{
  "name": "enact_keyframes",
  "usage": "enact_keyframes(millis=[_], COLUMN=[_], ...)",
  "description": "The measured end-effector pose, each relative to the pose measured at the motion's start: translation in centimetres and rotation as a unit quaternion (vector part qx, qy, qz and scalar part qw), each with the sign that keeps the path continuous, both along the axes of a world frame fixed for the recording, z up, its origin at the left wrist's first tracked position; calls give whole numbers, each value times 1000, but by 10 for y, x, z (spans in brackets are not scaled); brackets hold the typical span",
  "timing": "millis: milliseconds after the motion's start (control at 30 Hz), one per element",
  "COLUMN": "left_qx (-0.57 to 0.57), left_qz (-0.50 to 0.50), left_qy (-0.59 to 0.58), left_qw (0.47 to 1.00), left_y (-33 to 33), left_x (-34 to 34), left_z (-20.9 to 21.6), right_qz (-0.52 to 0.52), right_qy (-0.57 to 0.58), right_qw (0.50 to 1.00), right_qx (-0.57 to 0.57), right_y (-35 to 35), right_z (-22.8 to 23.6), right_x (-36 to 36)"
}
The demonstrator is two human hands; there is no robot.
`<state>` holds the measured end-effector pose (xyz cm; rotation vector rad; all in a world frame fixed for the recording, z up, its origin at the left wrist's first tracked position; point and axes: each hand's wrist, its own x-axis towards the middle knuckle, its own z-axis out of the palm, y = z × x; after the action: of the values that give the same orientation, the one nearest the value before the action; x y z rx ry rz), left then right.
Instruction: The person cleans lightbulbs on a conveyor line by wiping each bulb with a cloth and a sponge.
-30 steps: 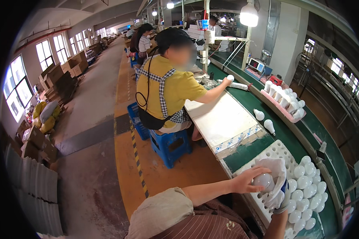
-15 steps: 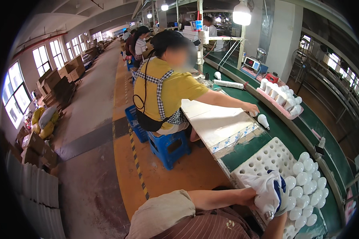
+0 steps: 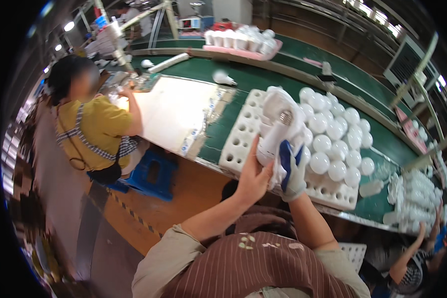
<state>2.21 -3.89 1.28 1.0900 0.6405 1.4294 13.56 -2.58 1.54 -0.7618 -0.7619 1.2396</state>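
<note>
Left hand (image 3: 254, 181): fingers gripping bulb (image 3: 271, 143); right hand (gloved) (image 3: 295, 179): fingers clasping white cloth (image 3: 277, 100) against bulb.

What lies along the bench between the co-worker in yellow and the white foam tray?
In the head view: a white board with patterned tape near one edge, then a green strip of bench, reaching the foam tray.

We could pass over the white board (image 3: 171, 109) and the left end of the foam tray (image 3: 247, 135), but bulbs (image 3: 336, 140) bar the tray's right, a co-worker's arm (image 3: 135, 114) the board's left, and a loose bulb (image 3: 223, 78) lies just beyond.
</note>
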Motion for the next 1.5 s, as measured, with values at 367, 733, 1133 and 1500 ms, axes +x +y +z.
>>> enact_keyframes(millis=[367, 733, 1133, 1500], left_qx=[-179, 137, 360, -107], left_qz=[-277, -49, 158, -11], left_qy=[-210, 139, 485, -70], left_qw=[920, 980, 781, 992], left_y=[11, 16, 14, 22], left_x=[-29, -43, -40, -50], left_z=[-17, 0, 22, 16], right_qz=[-11, 36, -51, -27], right_qy=[22, -285, -545, -339], right_qw=[1000, 957, 801, 940], right_qx=[12, 22, 243, 12], right_y=[29, 20, -7, 9], right_z=[12, 39, 49, -28], right_x=[71, 72, 52, 62])
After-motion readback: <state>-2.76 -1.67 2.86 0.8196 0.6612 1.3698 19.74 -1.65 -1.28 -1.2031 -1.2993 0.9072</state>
